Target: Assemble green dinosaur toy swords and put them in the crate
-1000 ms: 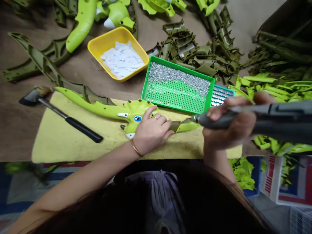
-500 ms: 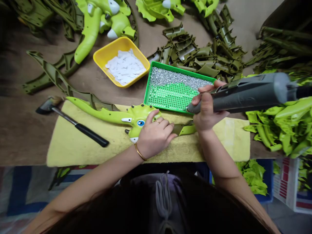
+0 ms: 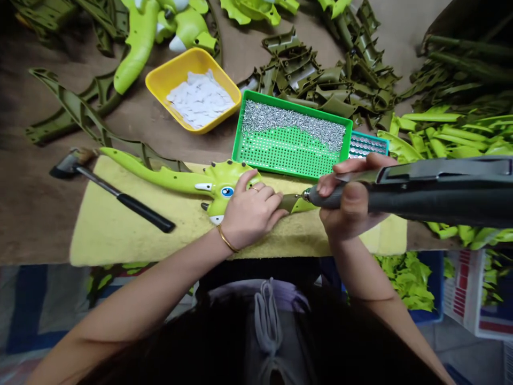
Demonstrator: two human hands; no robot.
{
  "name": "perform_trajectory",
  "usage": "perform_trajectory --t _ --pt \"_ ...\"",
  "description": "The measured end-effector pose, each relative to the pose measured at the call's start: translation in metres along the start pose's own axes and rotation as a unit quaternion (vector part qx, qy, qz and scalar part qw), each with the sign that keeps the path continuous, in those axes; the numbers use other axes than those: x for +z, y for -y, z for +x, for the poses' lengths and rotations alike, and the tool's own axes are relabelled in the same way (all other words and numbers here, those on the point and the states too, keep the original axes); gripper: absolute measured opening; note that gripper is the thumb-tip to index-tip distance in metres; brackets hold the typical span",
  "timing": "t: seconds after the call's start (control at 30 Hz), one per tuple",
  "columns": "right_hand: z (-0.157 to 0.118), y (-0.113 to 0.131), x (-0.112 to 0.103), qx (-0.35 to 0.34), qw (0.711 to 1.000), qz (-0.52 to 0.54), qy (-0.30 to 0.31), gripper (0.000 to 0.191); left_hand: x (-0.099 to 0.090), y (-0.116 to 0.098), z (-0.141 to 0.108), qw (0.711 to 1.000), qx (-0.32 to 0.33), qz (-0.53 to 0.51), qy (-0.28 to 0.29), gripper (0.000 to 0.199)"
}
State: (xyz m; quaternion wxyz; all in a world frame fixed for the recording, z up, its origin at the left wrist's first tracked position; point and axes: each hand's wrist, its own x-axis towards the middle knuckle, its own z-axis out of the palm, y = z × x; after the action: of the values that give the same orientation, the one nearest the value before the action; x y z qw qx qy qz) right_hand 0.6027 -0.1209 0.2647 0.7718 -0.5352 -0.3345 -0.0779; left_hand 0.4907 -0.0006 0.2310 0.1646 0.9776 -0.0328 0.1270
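Left hand (image 3: 252,211) is not clenched: it lies flat, fingers spread, pressing on a lime-green plastic dinosaur head (image 3: 228,184). An olive-and-lime end piece (image 3: 294,204) of that toy projects from under the fingertips, toward the right hand (image 3: 352,198). Right hand is clenched round a grey rotary tool (image 3: 425,195), its tip against the end piece. Under the toy lies a yellow foam pad (image 3: 120,240) on the worktop (image 3: 28,214). A green tray (image 3: 288,155) of small silver pins sits just beyond both hands; a hammer (image 3: 144,213) lies left of the left hand.
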Motion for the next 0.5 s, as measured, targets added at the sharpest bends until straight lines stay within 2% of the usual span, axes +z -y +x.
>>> perform_trajectory --t 0.33,0.5 --pt "-0.0056 -0.0018 -0.0009 0.029 0.999 -0.017 0.017 0.031 -0.0001 -0.0001 0.0009 1.000 -0.006 -0.017 0.012 0.028" --pt "-0.0110 -0.0111 -0.0082 0.025 0.997 -0.046 0.058 0.033 -0.0003 -0.0011 0.0018 1.000 -0.001 -0.010 0.002 0.027"
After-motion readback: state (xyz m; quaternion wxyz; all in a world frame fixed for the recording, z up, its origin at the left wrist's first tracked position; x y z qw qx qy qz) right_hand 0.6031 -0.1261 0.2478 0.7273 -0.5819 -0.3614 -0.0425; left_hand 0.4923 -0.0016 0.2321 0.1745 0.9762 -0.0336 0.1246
